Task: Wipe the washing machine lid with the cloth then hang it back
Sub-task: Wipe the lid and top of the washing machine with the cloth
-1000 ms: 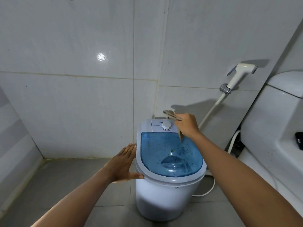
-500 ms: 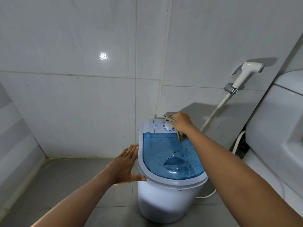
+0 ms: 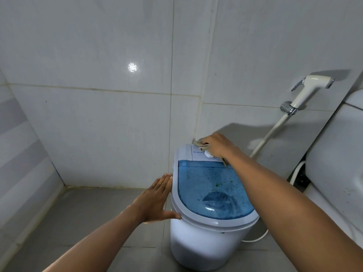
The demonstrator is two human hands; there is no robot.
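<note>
A small white washing machine [image 3: 204,246] stands on the grey floor, with a translucent blue lid [image 3: 212,187] speckled with green and dark spots. My right hand [image 3: 217,145] presses a beige cloth [image 3: 201,145] onto the white control panel at the back of the machine, partly covering the dial [image 3: 208,154]. A strip of cloth hangs below my wrist onto the lid's back edge. My left hand [image 3: 157,199] lies flat, fingers together, against the machine's left rim with the thumb under the lid edge.
A white bidet sprayer [image 3: 308,89] hangs on the tiled wall at right, its hose [image 3: 269,134] running down behind the machine. A white toilet tank [image 3: 339,154] fills the right edge. Tiled walls meet in a corner at left.
My right hand has lowered the cloth from above the dial down onto the control panel and shifted it toward the back. My left hand stays on the rim.
</note>
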